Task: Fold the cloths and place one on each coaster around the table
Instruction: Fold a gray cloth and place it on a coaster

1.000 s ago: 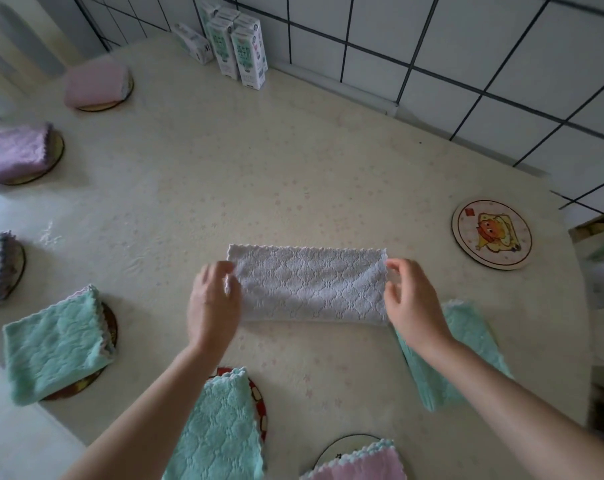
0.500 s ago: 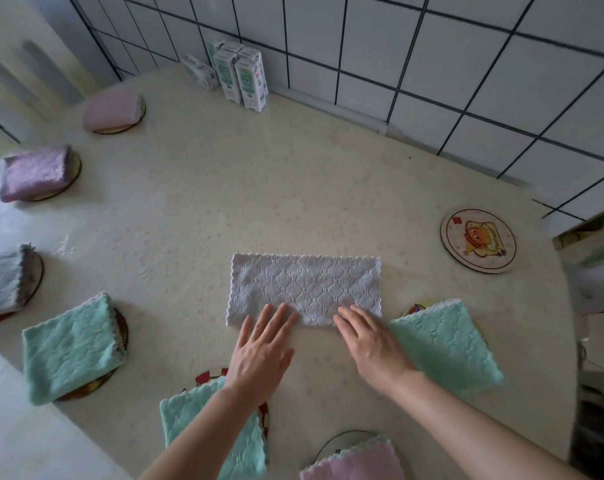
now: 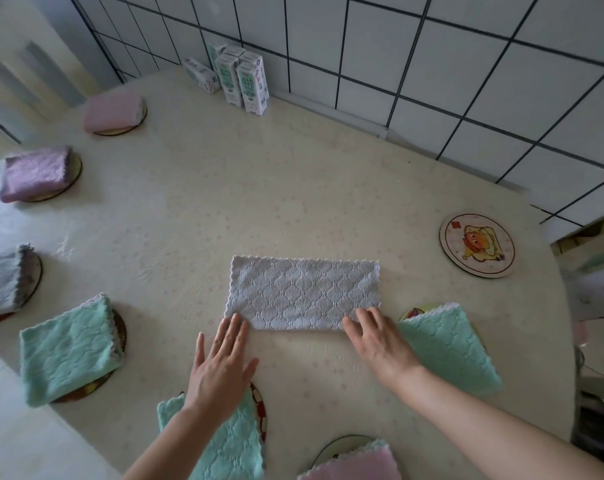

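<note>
the left hand [image 3: 220, 365] lies flat, fingers straight and spread, its fingertips touching the near left corner of the grey cloth [image 3: 304, 292]; it grips nothing. the right hand [image 3: 380, 344] is flat too, fingers straight, with the tips resting on the cloth's near right corner. the grey cloth lies mid-table [image 3: 259, 188] as a long flat rectangle with a diamond weave and scalloped edges. a bare coaster [image 3: 477, 245] sits off to its right, and a green cloth [image 3: 446, 348] lies just beside the right hand.

There are eight cloths [image 3: 304, 292], eight coasters [image 3: 477, 244], five cartons [image 3: 252, 85].
</note>
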### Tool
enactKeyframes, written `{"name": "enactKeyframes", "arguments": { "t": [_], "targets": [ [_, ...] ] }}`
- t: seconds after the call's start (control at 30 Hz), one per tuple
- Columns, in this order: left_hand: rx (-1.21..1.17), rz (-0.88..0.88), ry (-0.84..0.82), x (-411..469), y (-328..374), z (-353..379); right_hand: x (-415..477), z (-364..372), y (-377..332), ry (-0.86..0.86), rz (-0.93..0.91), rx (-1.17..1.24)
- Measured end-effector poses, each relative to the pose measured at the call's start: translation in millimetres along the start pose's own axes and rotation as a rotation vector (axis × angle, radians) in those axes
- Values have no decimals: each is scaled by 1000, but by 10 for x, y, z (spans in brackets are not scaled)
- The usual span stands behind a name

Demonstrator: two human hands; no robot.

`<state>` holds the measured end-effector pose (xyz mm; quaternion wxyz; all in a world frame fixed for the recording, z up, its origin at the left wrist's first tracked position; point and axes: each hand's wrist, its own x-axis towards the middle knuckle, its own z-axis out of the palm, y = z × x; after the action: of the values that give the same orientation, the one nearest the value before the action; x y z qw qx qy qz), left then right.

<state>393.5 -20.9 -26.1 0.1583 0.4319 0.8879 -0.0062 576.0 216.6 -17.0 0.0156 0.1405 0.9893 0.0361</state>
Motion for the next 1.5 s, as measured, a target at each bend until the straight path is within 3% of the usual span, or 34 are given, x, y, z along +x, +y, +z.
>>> {"name": "enactKeyframes", "arguments": {
  "t": [0.27,0.53,0.7,0.87,0.97,1.07,1.17,1.3,1.4,1.5],
  "targets": [
    [39,29,24,73,-71,-60,74,32,55,44,-25,-43],
    [10,-46,-40,149,99,-274,-191,-305,-137,27,-152,202],
    [-186,202,-51,-89,755,-256,-506,-476,-397,-6,-123,522],
    [-384,309,37,-342,1111,-51,-714,-775,-504,-48,-98,817],
    [-521,387,109,-464,1128,-83,-736,-883,-387,-135,-142,835],
    [-590,451,73,-631,1065,-111,-678,-834,-149,-208,-78,796],
    [-657,422,-36,-755,940,-83,-626,-731,56,-379,-60,739],
    [-735,290,-138,-855,822,-35,-641,-582,123,-635,-223,539],
    [-802,180,-128,-894,792,-42,-618,-481,84,-672,-330,456],
    [-863,-32,-140,-893,808,-40,-537,-401,64,-679,-292,530]
  ]
}}
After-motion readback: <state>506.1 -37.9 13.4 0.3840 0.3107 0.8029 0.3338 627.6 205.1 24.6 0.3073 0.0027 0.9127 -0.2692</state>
